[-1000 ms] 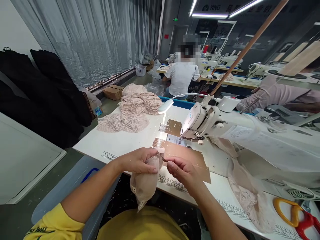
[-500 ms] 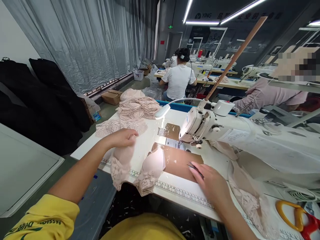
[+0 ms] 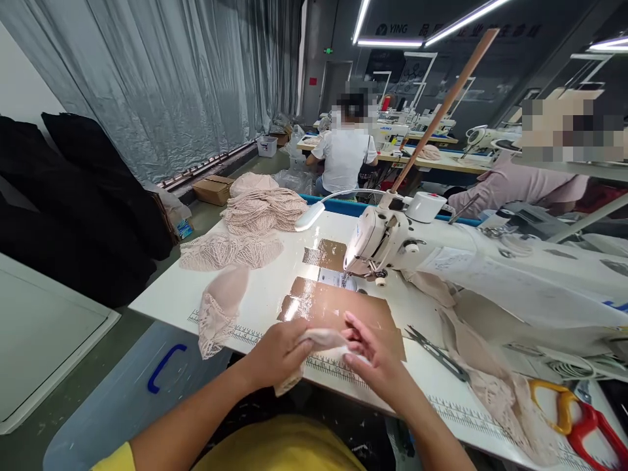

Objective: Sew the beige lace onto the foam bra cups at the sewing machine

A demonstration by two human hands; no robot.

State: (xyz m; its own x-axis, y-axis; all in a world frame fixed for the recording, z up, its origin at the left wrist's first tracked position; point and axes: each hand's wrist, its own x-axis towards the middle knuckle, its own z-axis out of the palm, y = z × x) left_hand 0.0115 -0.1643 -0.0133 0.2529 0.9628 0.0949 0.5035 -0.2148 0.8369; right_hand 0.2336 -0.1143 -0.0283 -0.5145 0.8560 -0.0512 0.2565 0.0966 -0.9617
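Observation:
My left hand (image 3: 279,353) and my right hand (image 3: 377,363) both grip a beige lace bra cup piece (image 3: 320,341) at the front edge of the white sewing table (image 3: 275,288). A second beige cup piece (image 3: 220,307) lies apart to the left, hanging over the table's edge. Small thread snips (image 3: 434,353) rest on the table just right of my right hand. The white sewing machine (image 3: 392,239) stands behind my hands, its needle over brown cardboard (image 3: 338,304).
Stacks of beige lace pieces (image 3: 260,209) sit at the table's far left. More beige fabric (image 3: 485,386) trails at the right, near orange and red scissors (image 3: 574,412). A blue bin (image 3: 132,392) stands below left. Other people sit at machines behind.
My left hand laid one cup piece down at the left and came back. My right hand put the snips down. Both hands now hold another piece at the table's edge.

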